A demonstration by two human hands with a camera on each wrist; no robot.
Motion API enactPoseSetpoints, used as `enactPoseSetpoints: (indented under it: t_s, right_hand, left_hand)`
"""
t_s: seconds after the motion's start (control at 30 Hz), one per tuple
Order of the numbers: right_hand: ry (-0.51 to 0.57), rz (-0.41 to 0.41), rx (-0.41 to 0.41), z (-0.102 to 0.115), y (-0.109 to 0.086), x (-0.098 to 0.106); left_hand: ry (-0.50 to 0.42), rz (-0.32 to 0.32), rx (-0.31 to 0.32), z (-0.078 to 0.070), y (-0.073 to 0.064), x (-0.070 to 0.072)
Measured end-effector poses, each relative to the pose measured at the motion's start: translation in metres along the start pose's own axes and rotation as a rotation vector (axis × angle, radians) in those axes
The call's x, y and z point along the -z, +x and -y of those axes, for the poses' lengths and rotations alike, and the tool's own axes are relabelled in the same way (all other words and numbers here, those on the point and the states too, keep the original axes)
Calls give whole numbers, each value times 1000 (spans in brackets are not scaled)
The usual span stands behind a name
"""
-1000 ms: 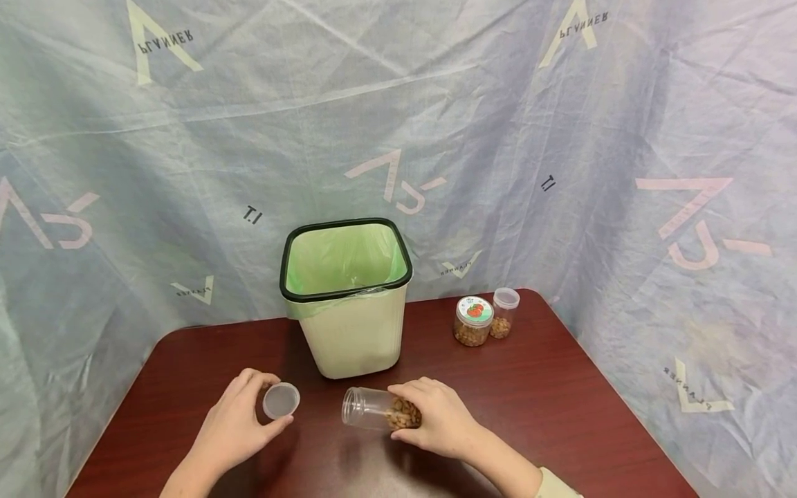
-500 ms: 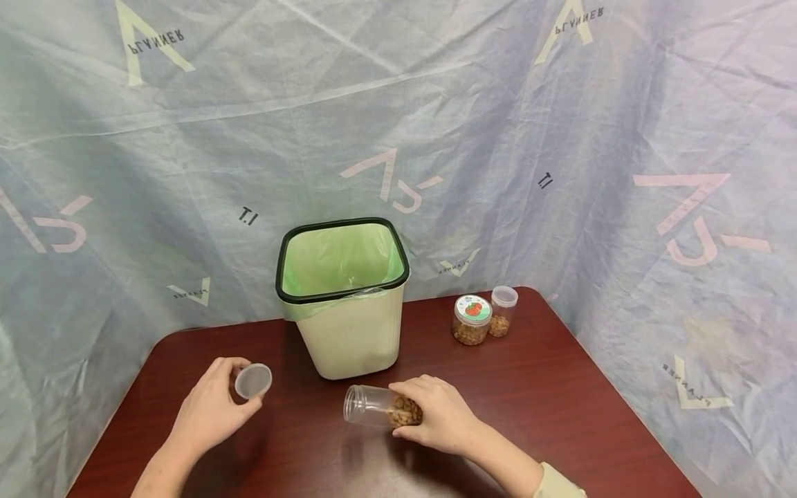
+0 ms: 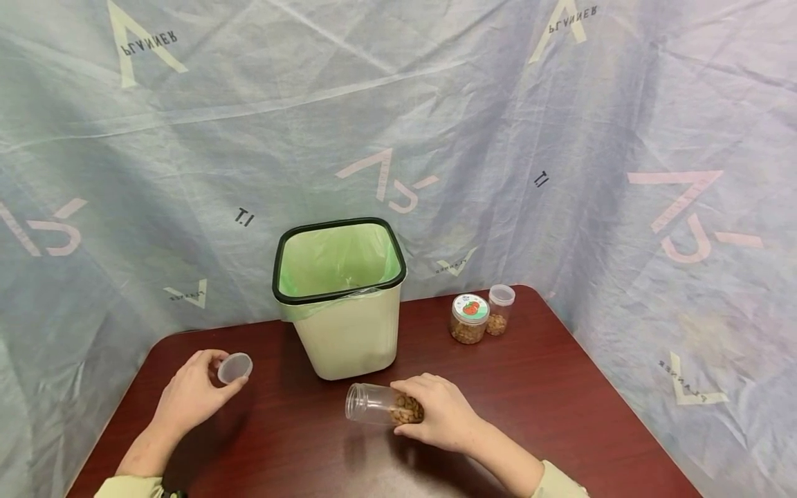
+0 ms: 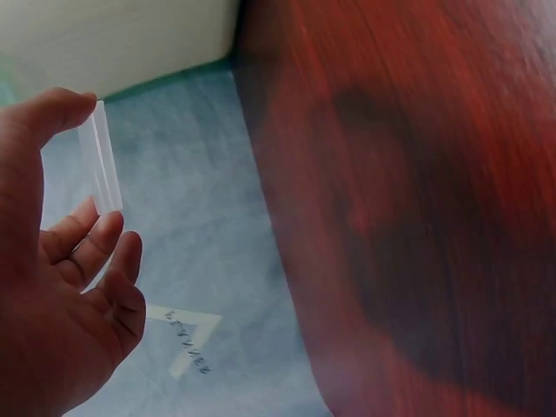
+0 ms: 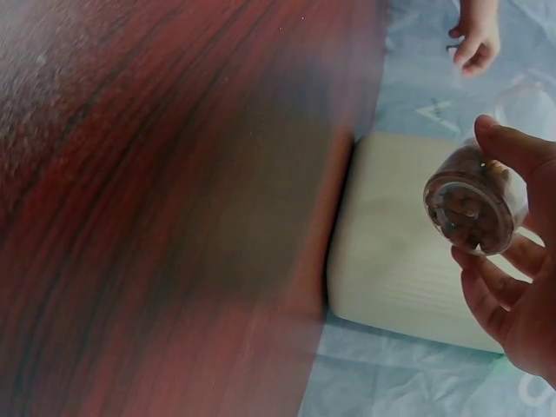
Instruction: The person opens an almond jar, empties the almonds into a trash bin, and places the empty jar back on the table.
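Blue-grey printed cloth [image 3: 311, 166] hangs behind a dark red wood-grain table [image 3: 299, 436]. Cream square-sided plastic bin [image 3: 358, 339], black-rimmed, stands on it. My right hand [image 3: 441, 413] grips the base end of a clear cylindrical plastic jar [image 3: 377, 404], raised off the table, in front of the bin. Jar extends leftward from that hand, the nearer one; long axis near-level, mouth pointing left, brown pieces [image 3: 407, 409] at the base. My left hand [image 3: 189, 392], well apart, pinches a translucent round plastic lid [image 3: 235, 369].

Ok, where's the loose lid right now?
In the head view, the lid is on the left, in the grip of the left hand, above the table and left of the bin.
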State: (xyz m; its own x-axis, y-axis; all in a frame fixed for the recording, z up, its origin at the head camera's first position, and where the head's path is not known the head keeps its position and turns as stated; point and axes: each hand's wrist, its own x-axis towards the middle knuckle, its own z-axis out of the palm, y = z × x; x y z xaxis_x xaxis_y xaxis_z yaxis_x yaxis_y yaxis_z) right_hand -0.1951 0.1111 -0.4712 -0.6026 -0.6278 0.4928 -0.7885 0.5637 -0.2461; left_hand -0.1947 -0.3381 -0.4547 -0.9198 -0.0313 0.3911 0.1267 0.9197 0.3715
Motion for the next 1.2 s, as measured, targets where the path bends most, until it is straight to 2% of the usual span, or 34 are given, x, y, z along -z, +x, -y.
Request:
enactPoseSetpoints:
  t_s: [0.1,0.27,0.4,0.5,0.67,0.8,1.07,1.2]
  right_hand:
    - [-2,3,-6,0,-1,0]
    - [-5,7,-15,-2,-1,2]
    - [-2,13,-20,-3,-2,2]
    - [6,16,-28,-3,-3,2]
    - [9,25,-41,-5,-5,2]
    - [7,32,-40,-5,-5,2]
    - [8,48,-53,-5,-6,0]
    - [9,52,-56,-5,-7,-2]
  left_hand:
    - [9,-10,13,9,2,-3]
    - [18,11,46,21,7,-5]
    - [35,56,69,34,9,-5]
    - [47,113,89,46,8,-5]
    - [57,161,132,63,7,-9]
    - [41,175,175,73,5,-13]
    - [30,202,225,91,-2,-24]
    - [35,228,241,96,-6,-23]
